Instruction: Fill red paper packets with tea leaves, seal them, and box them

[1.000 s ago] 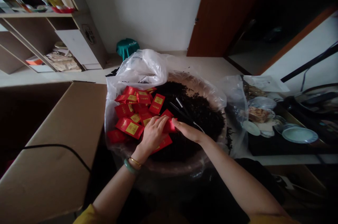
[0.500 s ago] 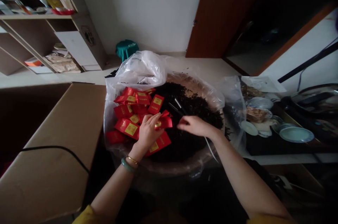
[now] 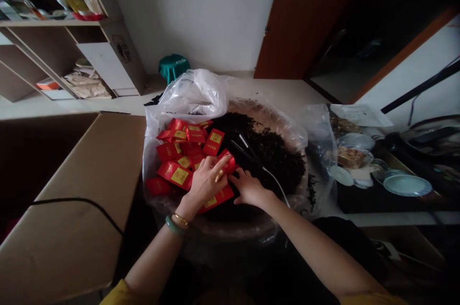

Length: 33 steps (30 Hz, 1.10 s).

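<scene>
Red packet (image 3: pixel 230 167), gripped in left hand (image 3: pixel 204 181) at the other packets' (image 3: pixel 189 148) 4 o'clock side; right hand (image 3: pixel 249 190), fingers parted, has shifted in towards it from 5 o'clock, bringing both hands close.

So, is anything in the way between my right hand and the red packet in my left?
Nothing visible stands between the right hand and the red packet in the left hand; whether they touch is unclear. The black tool with a pale strip lies beyond the right hand, not between.
</scene>
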Tool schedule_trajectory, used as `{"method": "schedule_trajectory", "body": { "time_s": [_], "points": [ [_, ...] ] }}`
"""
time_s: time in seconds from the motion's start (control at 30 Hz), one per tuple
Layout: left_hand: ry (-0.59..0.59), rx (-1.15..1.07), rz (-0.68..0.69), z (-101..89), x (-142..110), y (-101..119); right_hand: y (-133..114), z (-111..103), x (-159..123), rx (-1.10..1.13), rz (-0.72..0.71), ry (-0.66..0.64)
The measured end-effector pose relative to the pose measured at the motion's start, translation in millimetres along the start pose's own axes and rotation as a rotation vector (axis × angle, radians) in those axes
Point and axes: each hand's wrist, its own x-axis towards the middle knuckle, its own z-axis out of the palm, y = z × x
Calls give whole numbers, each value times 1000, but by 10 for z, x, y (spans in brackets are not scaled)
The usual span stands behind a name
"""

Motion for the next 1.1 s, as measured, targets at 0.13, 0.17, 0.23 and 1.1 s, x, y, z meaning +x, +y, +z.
{"method": "schedule_trajectory", "body": {
  "time_s": [0.13, 0.17, 0.23, 1.1],
  "points": [
    [-114, 104, -25, -7, 3, 21, 34, 13, 21, -14, -17, -9],
    [-135, 122, -38, -9, 5, 25, 38, 17, 22, -20, -26, 14],
    [-166, 148, -57, -16, 10, 32, 40, 23, 18, -27, -30, 57],
    [-342, 248, -52, -94, 2, 13, 554, -286, 83, 1186, -125, 200]
  ]
}}
